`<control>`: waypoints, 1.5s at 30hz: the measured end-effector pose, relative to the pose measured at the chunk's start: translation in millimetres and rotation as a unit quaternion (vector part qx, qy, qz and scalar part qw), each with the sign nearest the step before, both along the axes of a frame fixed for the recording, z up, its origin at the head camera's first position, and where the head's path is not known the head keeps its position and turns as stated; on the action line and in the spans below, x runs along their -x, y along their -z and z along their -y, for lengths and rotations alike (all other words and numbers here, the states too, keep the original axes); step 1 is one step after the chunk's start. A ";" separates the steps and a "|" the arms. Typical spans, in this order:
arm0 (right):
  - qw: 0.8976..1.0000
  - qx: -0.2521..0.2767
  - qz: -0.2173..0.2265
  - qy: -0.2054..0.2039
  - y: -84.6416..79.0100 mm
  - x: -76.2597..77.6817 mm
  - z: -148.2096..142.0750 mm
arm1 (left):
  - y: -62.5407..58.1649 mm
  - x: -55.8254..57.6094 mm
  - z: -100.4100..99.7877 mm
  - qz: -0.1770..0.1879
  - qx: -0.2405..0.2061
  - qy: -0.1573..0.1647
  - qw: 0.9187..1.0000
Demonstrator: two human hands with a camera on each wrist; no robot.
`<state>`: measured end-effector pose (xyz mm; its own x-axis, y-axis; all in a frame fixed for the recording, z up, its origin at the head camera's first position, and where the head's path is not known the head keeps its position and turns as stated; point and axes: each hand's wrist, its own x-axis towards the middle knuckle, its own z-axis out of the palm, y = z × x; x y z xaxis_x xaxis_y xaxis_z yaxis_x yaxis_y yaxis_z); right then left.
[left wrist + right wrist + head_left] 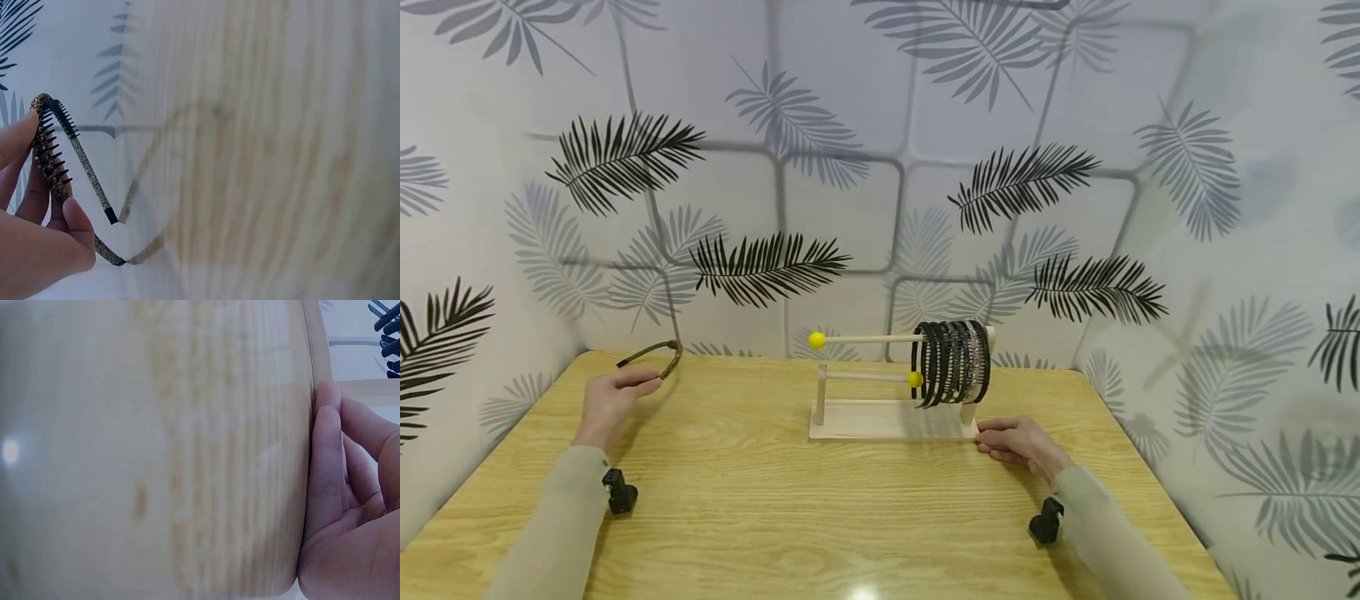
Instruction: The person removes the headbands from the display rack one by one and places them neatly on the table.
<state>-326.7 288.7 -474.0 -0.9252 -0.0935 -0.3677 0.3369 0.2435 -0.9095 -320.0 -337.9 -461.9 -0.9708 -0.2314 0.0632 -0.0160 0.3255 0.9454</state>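
My left hand (610, 406) pinches a toothed hair headband (47, 147) at the table's far left. The headband is black and gold, with comb teeth inside and glittery arms. Its two arm tips come down to the tabletop in the left wrist view. At the middle right stands a pale wooden headband stand (880, 422). Several dark headbands (951, 362) hang at the right end of its rods. My right hand (1018, 443) grips the right front corner of the stand's base, with fingertips at the wood (322, 356) in the right wrist view.
The stand's upper rod ends in a yellow ball (817, 340), and another yellow ball (915, 379) caps a lower rod. Everything stands on a wood-grain table (790, 517). A leaf-patterned cloth (865, 208) hangs behind and along both sides.
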 end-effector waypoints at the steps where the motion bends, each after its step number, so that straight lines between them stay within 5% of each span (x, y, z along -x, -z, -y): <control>1: 1.000 -0.001 0.000 -0.002 0.2 0.0 0.0 | 0.3 -0.7 2.4 0.004 0.007 0.006 1.000; 6: 1.000 -0.003 0.001 0.002 2.5 0.9 0.2 | 2.1 -2.2 13.7 0.018 0.045 0.032 0.998; 20: 1.000 -0.003 0.001 0.004 3.0 4.3 -1.8 | 1.7 3.3 30.0 0.032 0.130 0.040 0.990; 32: 1.000 -0.008 -0.004 -0.002 6.4 2.9 -3.0 | 4.1 7.9 33.0 0.046 0.134 0.061 0.988; 45: 1.000 0.000 -0.006 0.011 7.3 4.2 -3.1 | 6.6 13.0 41.5 0.062 0.155 0.048 0.985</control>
<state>-330.9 291.8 -481.3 -0.9312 -0.0729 -0.3571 0.3316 0.2368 -0.9132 -333.0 -379.3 -468.5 -0.9920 -0.1258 -0.0050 -0.0805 0.6033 0.7934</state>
